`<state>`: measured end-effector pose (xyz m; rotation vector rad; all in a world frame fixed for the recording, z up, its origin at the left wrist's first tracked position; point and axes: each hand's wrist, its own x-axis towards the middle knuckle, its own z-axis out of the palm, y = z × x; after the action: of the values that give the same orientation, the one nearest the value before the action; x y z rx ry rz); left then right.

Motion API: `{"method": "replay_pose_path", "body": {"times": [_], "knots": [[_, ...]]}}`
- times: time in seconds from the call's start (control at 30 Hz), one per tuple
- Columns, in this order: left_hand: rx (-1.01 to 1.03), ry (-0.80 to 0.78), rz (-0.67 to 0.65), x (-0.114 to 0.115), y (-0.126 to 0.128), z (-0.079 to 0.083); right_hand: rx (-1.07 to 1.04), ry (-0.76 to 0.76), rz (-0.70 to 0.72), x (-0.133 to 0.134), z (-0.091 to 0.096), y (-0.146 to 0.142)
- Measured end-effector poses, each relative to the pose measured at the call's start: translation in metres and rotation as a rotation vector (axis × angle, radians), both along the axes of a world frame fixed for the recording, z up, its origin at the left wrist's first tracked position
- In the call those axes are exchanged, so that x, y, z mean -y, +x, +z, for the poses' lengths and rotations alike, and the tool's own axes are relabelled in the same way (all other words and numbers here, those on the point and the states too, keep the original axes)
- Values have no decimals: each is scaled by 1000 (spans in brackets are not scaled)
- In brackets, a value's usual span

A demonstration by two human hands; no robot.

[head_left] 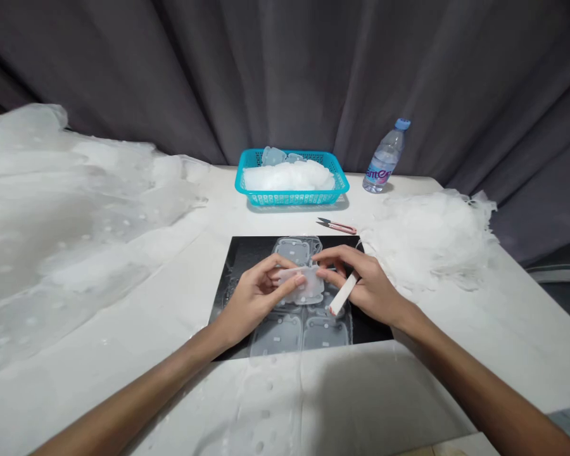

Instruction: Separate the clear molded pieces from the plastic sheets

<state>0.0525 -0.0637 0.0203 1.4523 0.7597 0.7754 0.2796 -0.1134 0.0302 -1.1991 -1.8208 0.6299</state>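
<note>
My left hand (254,297) pinches a small clear plastic piece (304,282) over a black mat (240,263). My right hand (365,285) grips a white stick-like tool (342,294) and touches the same piece with its fingertips. Under the hands lies a clear plastic sheet with several moulded rounded shapes (297,332) that runs toward me over the table.
A teal basket (292,193) with clear plastic pieces stands at the back. Small pink snips (337,225) lie behind the mat. A water bottle (384,158) stands back right. Plastic scraps (425,237) are heaped on the right, crumpled plastic sheeting (61,209) on the left.
</note>
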Motion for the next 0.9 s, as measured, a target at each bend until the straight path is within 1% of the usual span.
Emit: {"method": "replay_pose_path", "body": {"times": [0.07, 0.13, 0.23, 0.3, 0.47, 0.67, 0.77, 0.9], "knots": [[5, -38, -6, -1, 0, 0, -26, -30, 35, -2, -1, 0], [-14, -34, 1, -2, 0, -1, -43, -56, 56, -4, -2, 0], [-38, -14, 12, -3, 0, 0, -83, -125, 49, -6, -4, 1], [-37, -27, 4, -4, 0, 0, -118, -177, 45, -7, -7, 1], [-24, -182, -109, -8, 0, 0, -161, -241, 56, -9, -14, -4], [20, -206, -88, -10, 1, -1, -120, -177, -8, -12, -24, -5], [38, -207, -82, -10, 3, -1, -54, -97, -61, -14, -28, -3], [45, -194, -56, -9, 3, -1, 63, 45, -86, -15, -29, -3]]}}
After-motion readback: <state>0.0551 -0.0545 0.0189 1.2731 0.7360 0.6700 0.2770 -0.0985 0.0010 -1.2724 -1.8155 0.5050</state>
